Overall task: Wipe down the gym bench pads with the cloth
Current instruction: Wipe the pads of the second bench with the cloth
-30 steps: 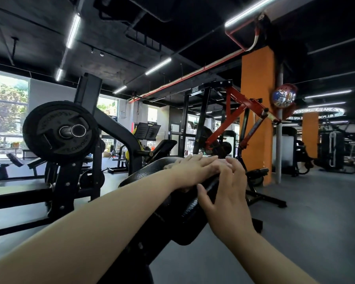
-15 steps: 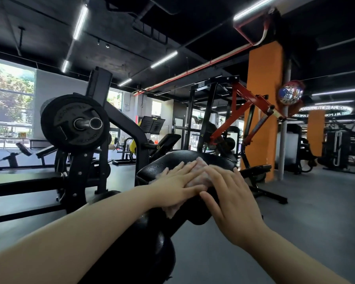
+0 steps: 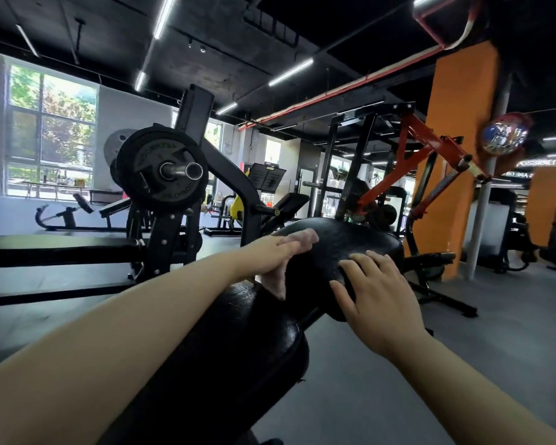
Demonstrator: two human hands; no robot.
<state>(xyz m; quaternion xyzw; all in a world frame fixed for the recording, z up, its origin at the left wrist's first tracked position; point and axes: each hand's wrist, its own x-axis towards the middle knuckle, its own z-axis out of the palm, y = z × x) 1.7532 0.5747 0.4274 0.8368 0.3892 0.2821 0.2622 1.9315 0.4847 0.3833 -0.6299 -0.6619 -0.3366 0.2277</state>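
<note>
The upper bench pad is in the middle of wiping: the left hand presses the pink cloth flat under its straight fingers, the open right hand steadies the pad's near edge, and the lower pad below both hands seems not yet wiped.

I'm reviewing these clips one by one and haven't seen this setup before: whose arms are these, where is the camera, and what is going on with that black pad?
There is no robot here. The single view comes from a wide-angle camera worn on a person's head, looking forward and down, so the two bare arms are the wearer's own. The place is a gym. The left hand presses a pale cloth flat against the upper black pad of a bench; part of the cloth hangs down below the hand. The right hand rests on the same pad's near right edge, fingers spread, holding nothing. A lower pad sits nearer the camera. To the left stands a weight plate on a bar.
</note>
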